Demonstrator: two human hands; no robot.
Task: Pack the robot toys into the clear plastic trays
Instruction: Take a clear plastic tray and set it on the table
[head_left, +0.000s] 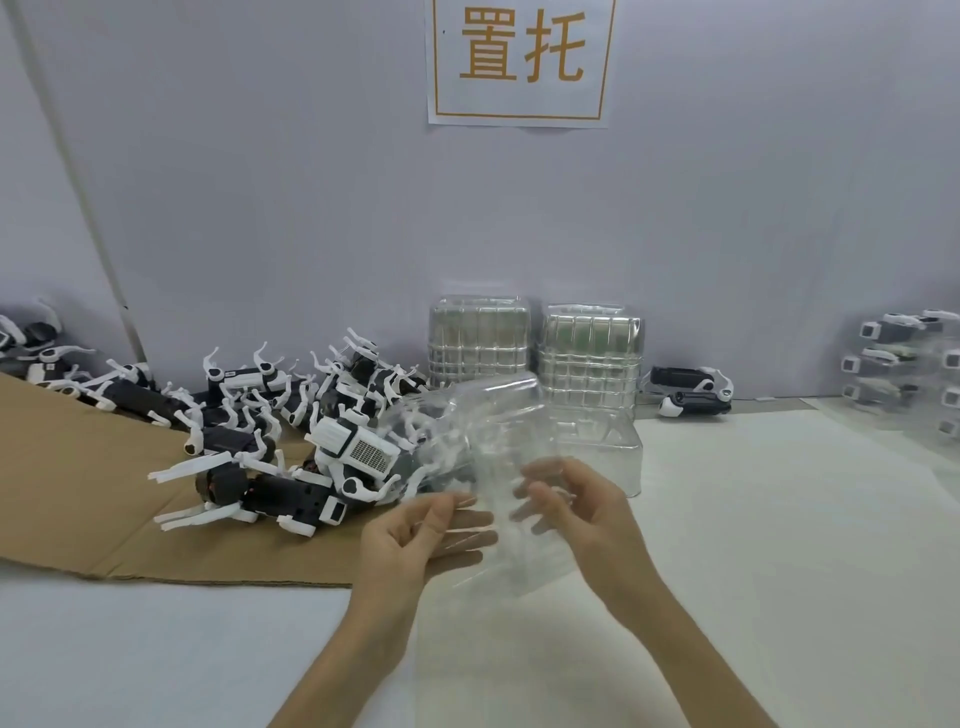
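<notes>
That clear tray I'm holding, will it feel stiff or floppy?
Probably light and bendy: the tray looks thin and see-through. Possibly slippery, given its glossy shine; the left hand and right hand both hold it.

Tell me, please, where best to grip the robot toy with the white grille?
I would grip the robot toy round its boxy body, across the long sides, coming from above and the right. It lies tilted atop the pile, grille up, and its thin white legs splay out, likely flimsy holds.

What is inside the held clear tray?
Nothing visible inside the clear tray, held by left hand and right hand; robot toys show through from behind. Fingers cover its lower part.
</notes>
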